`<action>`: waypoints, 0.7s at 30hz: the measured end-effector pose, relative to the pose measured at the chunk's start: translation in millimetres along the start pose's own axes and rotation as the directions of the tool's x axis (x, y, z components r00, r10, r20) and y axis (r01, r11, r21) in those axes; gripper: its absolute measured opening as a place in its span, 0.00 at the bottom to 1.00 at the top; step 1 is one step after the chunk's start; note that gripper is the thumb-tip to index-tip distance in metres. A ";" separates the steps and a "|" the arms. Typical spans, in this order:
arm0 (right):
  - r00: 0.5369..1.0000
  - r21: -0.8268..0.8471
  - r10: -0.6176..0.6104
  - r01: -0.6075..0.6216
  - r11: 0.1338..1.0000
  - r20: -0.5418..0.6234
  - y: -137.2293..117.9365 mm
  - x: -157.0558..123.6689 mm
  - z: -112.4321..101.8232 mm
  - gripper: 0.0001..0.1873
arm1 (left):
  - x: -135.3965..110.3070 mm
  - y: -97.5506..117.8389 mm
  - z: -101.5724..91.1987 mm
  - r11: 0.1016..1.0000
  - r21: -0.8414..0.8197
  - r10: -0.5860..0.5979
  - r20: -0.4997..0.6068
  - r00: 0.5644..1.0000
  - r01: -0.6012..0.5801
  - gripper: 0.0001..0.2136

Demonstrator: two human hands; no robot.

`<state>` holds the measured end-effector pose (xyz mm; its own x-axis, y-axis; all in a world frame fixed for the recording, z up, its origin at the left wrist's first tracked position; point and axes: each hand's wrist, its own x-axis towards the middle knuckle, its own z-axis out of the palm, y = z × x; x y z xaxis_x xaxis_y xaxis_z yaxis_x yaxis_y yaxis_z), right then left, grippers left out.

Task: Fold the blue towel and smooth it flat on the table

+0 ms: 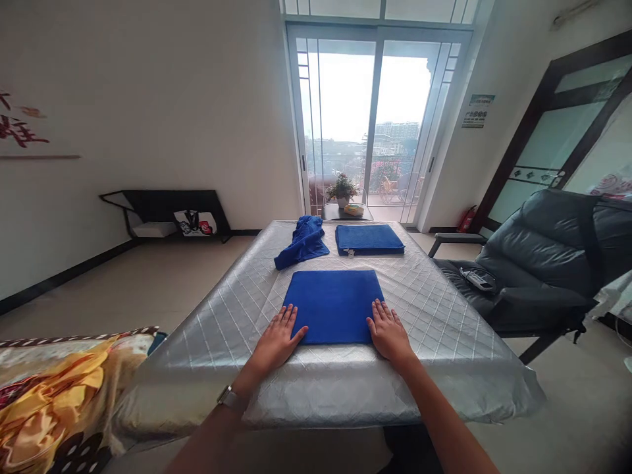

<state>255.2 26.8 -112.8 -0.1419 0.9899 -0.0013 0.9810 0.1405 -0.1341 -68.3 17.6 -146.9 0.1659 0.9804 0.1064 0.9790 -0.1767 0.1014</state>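
A flat, neatly folded blue towel (336, 306) lies near the front of the table in the head view. My left hand (280, 337) rests on its left edge, fingers stretched out and thumb pointing inward. On the opposite edge lies my right hand (389, 331), palm down with the fingers extended. Neither hand grips anything. Behind, at the back right, sits a stack of folded blue towels (370, 239) with a small white tag at its front. To the left of that stack, a crumpled blue towel (305, 240) lies loosely heaped.
A silver quilted cover (227, 322) drapes the table. To the right stands a dark reclining chair (533, 257) with a telephone (478, 280) on its seat. Yellow fabric (59, 388) is piled at lower left. Beyond the table are a small stand with a potted plant (342, 189) and glass doors.
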 end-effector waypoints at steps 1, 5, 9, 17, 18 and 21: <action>1.000 0.014 -0.006 0.006 1.000 0.015 0.5 -2.6 0.6 0.34 | -0.2 -1.4 0.5 1.000 0.002 0.003 -0.003 1.000 -0.003 0.38; 0.999 0.048 0.002 -0.004 0.999 0.048 2.1 -6.6 3.4 0.35 | 0.8 -5.5 -2.0 1.000 0.020 -0.002 0.032 0.999 0.002 0.38; 1.000 0.052 -0.002 0.001 0.999 0.023 1.7 -5.3 4.8 0.34 | 10.2 23.1 -9.0 0.999 0.018 -0.044 -0.020 0.999 0.044 0.40; 0.999 0.021 -0.018 0.017 1.000 0.033 3.0 -6.8 1.7 0.32 | 44.2 171.0 -7.0 0.919 -0.147 0.369 0.006 0.929 -0.365 0.37; 0.999 0.016 -0.024 0.023 1.000 0.036 3.3 -7.0 1.6 0.31 | 46.7 178.9 -6.4 0.913 -0.159 0.383 0.015 0.924 -0.376 0.36; 0.999 0.023 -0.016 0.016 1.000 0.035 3.5 -6.4 2.3 0.31 | 48.2 176.0 -7.6 0.920 -0.167 0.368 0.053 0.928 -0.355 0.36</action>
<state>259.2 20.9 -115.5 -0.1626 0.9861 -0.0338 0.9753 0.1554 -0.1571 111.1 33.1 -116.4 0.5206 0.8497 0.0834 0.8220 -0.5252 0.2202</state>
